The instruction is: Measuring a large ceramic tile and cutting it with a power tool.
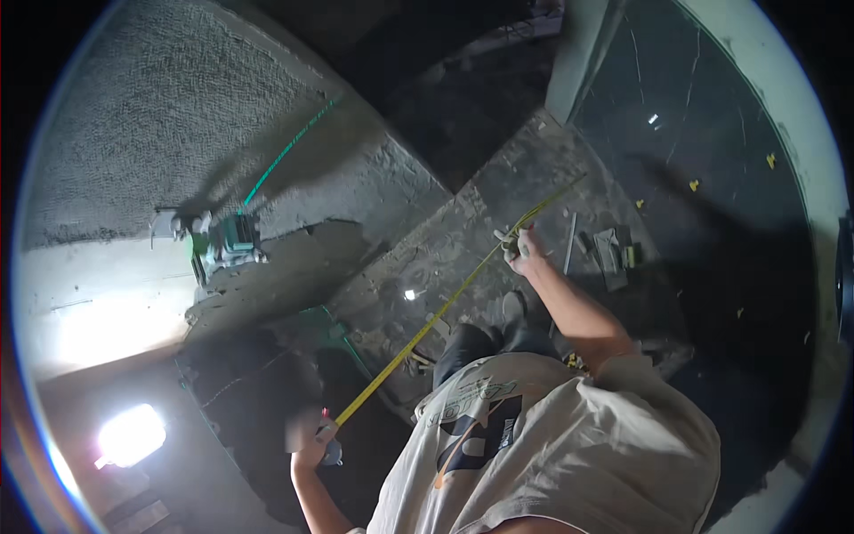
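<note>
A yellow tape measure blade (409,349) runs diagonally across in front of my body, stretched above the floor. My left hand (308,443) is closed on the dark, rounded tape measure case (333,452) at the lower left, slightly blurred. Up at the centre right, my right hand (523,249) grips the blade, its arm reaching forward. Beyond that hand the blade carries on toward the upper right. Some fingertips of the right hand look greyish, perhaps covered; the exact covering cannot be made out.
A green laser level (236,233) sits on the left wall ledge, casting a green line. Bright work lamp (132,436) stands lower left. Right of me lies dark veined tile (694,267) with small yellow clips (694,185). Near my right forearm are a grey cloth-like item (610,260) and a thin strip (570,242).
</note>
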A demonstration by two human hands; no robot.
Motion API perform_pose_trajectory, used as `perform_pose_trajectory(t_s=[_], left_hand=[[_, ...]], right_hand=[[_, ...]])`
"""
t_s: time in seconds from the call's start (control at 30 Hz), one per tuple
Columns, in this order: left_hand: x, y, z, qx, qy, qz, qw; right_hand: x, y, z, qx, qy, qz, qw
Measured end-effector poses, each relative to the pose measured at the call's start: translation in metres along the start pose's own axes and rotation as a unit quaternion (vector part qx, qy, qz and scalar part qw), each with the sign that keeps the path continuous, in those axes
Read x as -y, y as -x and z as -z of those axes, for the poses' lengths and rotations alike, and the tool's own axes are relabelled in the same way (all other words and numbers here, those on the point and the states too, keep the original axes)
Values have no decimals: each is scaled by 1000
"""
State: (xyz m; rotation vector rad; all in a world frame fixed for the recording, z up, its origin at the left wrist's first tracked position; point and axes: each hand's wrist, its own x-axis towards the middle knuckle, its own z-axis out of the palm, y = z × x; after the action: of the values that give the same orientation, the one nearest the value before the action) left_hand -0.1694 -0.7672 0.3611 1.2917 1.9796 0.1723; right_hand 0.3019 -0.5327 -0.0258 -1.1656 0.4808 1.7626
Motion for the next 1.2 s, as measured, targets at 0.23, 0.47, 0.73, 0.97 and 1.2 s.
perform_pose_trajectory(t_s=[0.23, 0.47, 0.73, 0.97, 1.2], left_hand=[[-33, -69, -26, -22, 113, 123, 986], [-72, -206, -100, 108, 302, 230, 919], [-212, -363, -168, 124, 291, 174, 933], [-358, -507, -205, 80, 388, 144, 907], [-422, -600, -217, -14, 443, -9, 896]], right_hand=[[94, -74, -148, 64, 2, 45, 997], [234, -129, -264, 47, 243, 94, 964], [465, -191, -400, -88, 417, 229, 875], [675, -383, -444, -72, 516, 265, 812], [737, -389, -587, -48, 504, 211, 836]])
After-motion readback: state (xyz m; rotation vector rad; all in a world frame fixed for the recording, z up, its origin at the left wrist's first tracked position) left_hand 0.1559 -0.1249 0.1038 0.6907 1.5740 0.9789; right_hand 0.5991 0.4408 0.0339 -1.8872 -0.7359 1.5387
